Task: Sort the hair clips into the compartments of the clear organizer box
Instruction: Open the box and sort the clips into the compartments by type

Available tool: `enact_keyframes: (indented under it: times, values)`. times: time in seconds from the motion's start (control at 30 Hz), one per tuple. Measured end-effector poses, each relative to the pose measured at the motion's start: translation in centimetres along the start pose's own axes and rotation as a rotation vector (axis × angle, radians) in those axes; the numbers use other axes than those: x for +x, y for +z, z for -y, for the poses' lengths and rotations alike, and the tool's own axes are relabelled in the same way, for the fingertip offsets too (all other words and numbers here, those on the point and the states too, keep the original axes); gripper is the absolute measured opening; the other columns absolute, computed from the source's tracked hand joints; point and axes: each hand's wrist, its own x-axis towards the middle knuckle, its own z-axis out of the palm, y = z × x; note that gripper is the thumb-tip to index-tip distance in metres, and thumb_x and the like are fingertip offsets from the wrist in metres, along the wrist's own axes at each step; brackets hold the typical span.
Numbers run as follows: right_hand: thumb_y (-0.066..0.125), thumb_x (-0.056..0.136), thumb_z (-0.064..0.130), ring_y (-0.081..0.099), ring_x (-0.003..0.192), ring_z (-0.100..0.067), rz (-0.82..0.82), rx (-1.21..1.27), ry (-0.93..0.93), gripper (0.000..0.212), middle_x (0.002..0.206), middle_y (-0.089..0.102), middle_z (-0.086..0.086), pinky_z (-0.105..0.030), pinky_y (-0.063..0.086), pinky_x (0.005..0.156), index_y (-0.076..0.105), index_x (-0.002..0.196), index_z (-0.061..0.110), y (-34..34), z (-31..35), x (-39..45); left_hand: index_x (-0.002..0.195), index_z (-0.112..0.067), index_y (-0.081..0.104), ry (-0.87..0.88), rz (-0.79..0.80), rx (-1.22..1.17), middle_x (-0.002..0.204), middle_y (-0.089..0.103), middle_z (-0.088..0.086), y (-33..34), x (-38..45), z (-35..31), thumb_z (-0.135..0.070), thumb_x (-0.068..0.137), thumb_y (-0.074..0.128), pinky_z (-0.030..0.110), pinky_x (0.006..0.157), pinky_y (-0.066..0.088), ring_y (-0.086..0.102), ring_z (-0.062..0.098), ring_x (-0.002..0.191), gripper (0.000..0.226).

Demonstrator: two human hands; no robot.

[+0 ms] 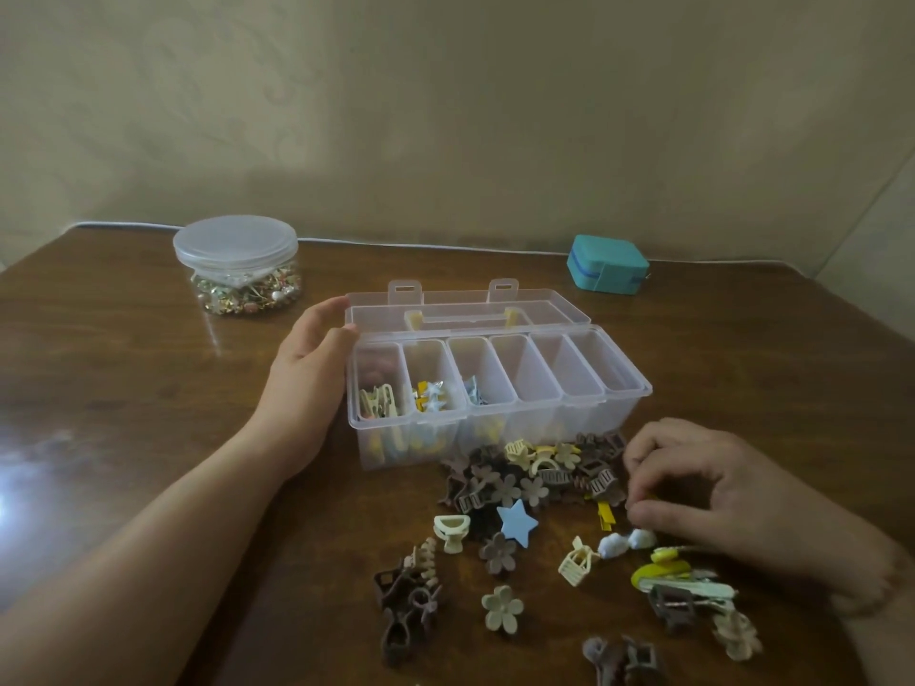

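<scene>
The hair clips (534,480) lie heaped on the table (124,388) at six o'clock of the clear organizer box (500,388), whose long axis runs nine to three. The right hand (703,492), nearer, pinches into the heap's three o'clock edge; what it pinches I cannot tell. The left hand (307,373) rests spread against the box's nine o'clock end.

Lidded bead jar (237,267), teal case (606,263) on wooden table (124,368)

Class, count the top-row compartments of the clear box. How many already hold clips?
3. The three leftmost compartments hold clips: cream clips, yellow and star clips, bluish clips. The other three look empty, though lower tiers may hide more.
</scene>
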Motion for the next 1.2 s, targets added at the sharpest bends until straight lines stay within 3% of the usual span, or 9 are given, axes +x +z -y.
enact_keyframes:
  times: [0.2,0.33,0.43,0.6,0.83,0.9,0.97,1.1,1.2]
  values:
    - [0.068,0.078,0.051,0.066,0.074,-0.022,-0.258,0.205,-0.142,0.020,0.081,0.070,0.001,-0.040,0.056,0.066,0.072,0.081,0.032,-1.4,2.6,2.1,0.142,-0.026,0.050,0.018,-0.006,0.041,0.124,0.067,0.003,-0.1,-0.1,0.1,-0.017,0.102,0.047,0.037,0.083,0.057,0.073,0.018,0.099,0.041]
    - [0.072,0.079,0.034,0.065,0.067,-0.008,-0.388,0.245,-0.176,0.012,0.080,0.073,0.003,-0.019,0.053,0.061,0.073,0.080,0.022,-1.7,6.1,7.0,0.142,-0.026,0.050,0.006,-0.009,0.041,0.121,0.069,0.004,0.0,-0.1,-0.1,-0.016,0.102,0.047,0.035,0.080,0.058,0.074,0.017,0.095,0.041]
    - [0.072,0.084,0.018,0.065,0.062,-0.002,-0.425,0.369,-0.100,0.010,0.069,0.073,0.001,-0.015,0.050,0.061,0.075,0.083,0.008,-0.4,7.2,10.6,0.141,-0.027,0.050,-0.005,-0.007,0.044,0.124,0.067,0.003,0.0,-0.2,-0.2,-0.017,0.102,0.047,0.036,0.084,0.057,0.073,0.016,0.097,0.040]
    - [0.072,0.085,0.025,0.069,0.071,-0.009,-0.411,0.113,-0.027,0.009,0.072,0.073,0.005,-0.023,0.056,0.071,0.074,0.078,0.021,-0.1,6.1,13.0,0.140,-0.027,0.051,0.002,0.001,0.059,0.126,0.067,0.006,-0.2,-0.1,-0.1,-0.018,0.101,0.048,0.041,0.089,0.057,0.072,0.020,0.102,0.040]
    - [0.069,0.086,0.014,0.063,0.065,-0.005,-0.592,0.175,-0.126,0.007,0.077,0.071,0.002,-0.013,0.050,0.064,0.072,0.080,0.018,-3.7,4.5,7.0,0.137,-0.030,0.053,0.017,0.002,0.079,0.120,0.070,0.002,-0.1,-0.3,-0.1,-0.019,0.102,0.047,0.039,0.087,0.057,0.074,0.015,0.097,0.037]
    - [0.070,0.080,0.028,0.064,0.067,-0.006,-0.484,0.086,-0.046,0.003,0.076,0.071,0.009,-0.012,0.048,0.059,0.073,0.078,0.028,-4.4,4.0,5.1,0.135,-0.034,0.054,0.020,0.006,0.081,0.125,0.067,0.001,-0.3,-0.3,0.0,-0.026,0.099,0.051,0.043,0.093,0.056,0.072,0.016,0.104,0.037]
    - [0.072,0.073,0.039,0.063,0.069,-0.003,-0.237,-0.067,0.090,0.005,0.074,0.070,0.016,-0.012,0.046,0.057,0.073,0.074,0.035,-5.2,3.5,4.1,0.130,-0.041,0.056,0.023,0.019,0.099,0.133,0.063,-0.002,-0.3,-0.4,0.0,-0.042,0.089,0.057,0.049,0.100,0.052,0.066,0.019,0.115,0.041]
    - [0.073,0.081,0.040,0.062,0.081,0.006,0.247,-0.348,0.262,0.009,0.083,0.068,0.022,-0.014,0.050,0.071,0.068,0.086,0.044,-4.4,3.0,3.7,0.124,-0.052,0.056,0.032,0.014,0.103,0.138,0.057,-0.007,-0.3,-0.5,0.2,-0.047,0.080,0.056,0.050,0.105,0.048,0.060,0.018,0.123,0.044]
    - [0.071,0.081,0.045,0.056,0.085,0.002,0.375,-0.517,0.336,0.017,0.087,0.064,0.019,-0.023,0.052,0.077,0.058,0.090,0.049,-3.3,3.5,3.7,0.112,-0.060,0.059,0.035,0.020,0.085,0.139,0.058,-0.006,-0.2,-0.4,0.2,-0.050,0.075,0.058,0.053,0.106,0.046,0.059,0.022,0.125,0.039]
